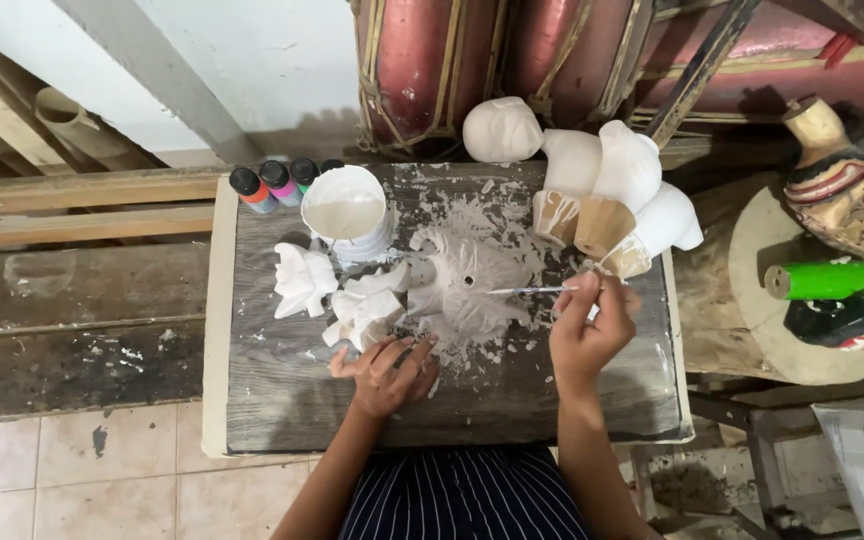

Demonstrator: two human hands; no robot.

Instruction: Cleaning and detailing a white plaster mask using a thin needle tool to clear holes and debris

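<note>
My right hand (589, 330) holds a thin brush (530, 291) whose tip rests on a grey-white carved piece (469, 280) in the middle of the wooden board (282, 395). My left hand (386, 373) lies on the board at the piece's near-left edge, fingers spread against it. Two small white carved ornaments (304, 281) (363, 312) lie just left of the piece. A white cup of white paint (346, 212) stands behind them. White paint is spattered around the piece.
Several small paint bottles (272, 184) stand at the board's back left corner. White-primed wooden heads (612, 190) cluster at the back right. A painted mask (852, 200) and green pieces (837, 290) rest on a round stool to the right. Red drums (432, 60) stand behind.
</note>
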